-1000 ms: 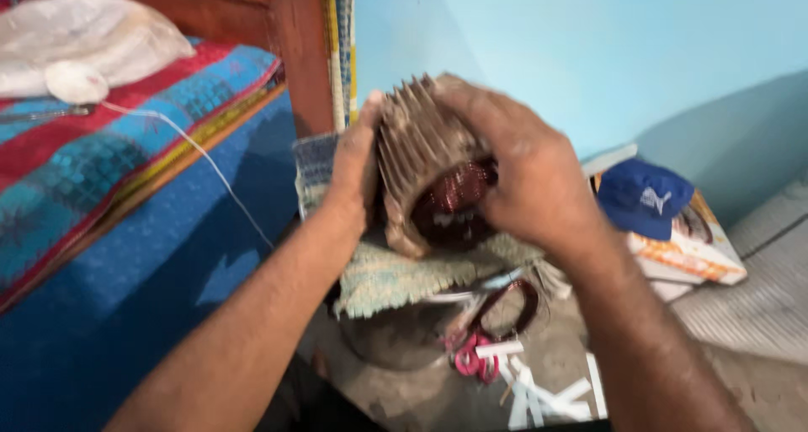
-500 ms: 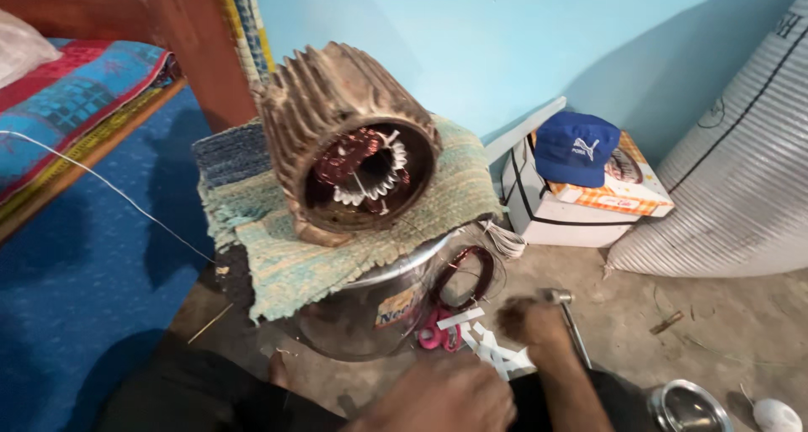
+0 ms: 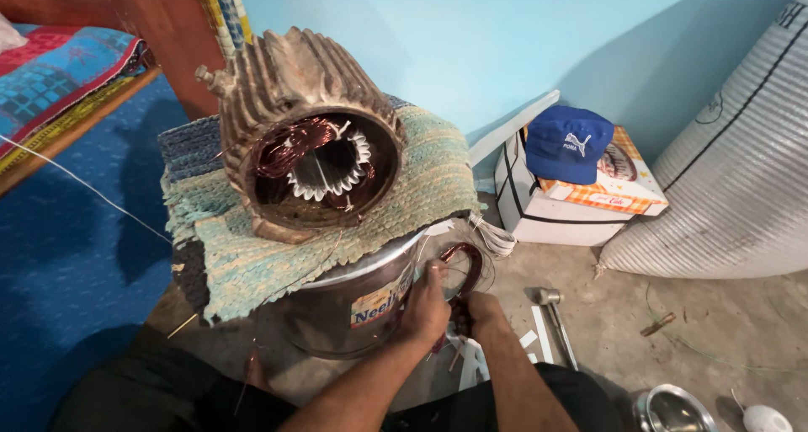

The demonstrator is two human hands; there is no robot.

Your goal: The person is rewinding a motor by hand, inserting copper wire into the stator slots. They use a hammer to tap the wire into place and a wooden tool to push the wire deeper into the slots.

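A ribbed, rusty motor stator housing (image 3: 307, 137) with copper windings inside lies on its side on a woven green cloth (image 3: 412, 200). The cloth covers a metal drum (image 3: 341, 314). Beside the drum, low down, a loop of copper wire coil (image 3: 468, 259) hangs in front of it. My left hand (image 3: 425, 306) grips the coil's left side with closed fingers. My right hand (image 3: 481, 307) is just to its right, closed on the coil's lower part; its fingers are partly hidden.
A blue cap (image 3: 568, 141) rests on a white box (image 3: 555, 217) by the blue wall. A big white sack (image 3: 724, 171) leans at right. A hammer (image 3: 554, 314), white strips and a metal bowl (image 3: 669, 411) lie on the floor. A blue mat (image 3: 76, 255) lies at left.
Both hands have left the stator housing, dropped below the drum's rim and taken hold of the copper coil. The view has shifted right and down.
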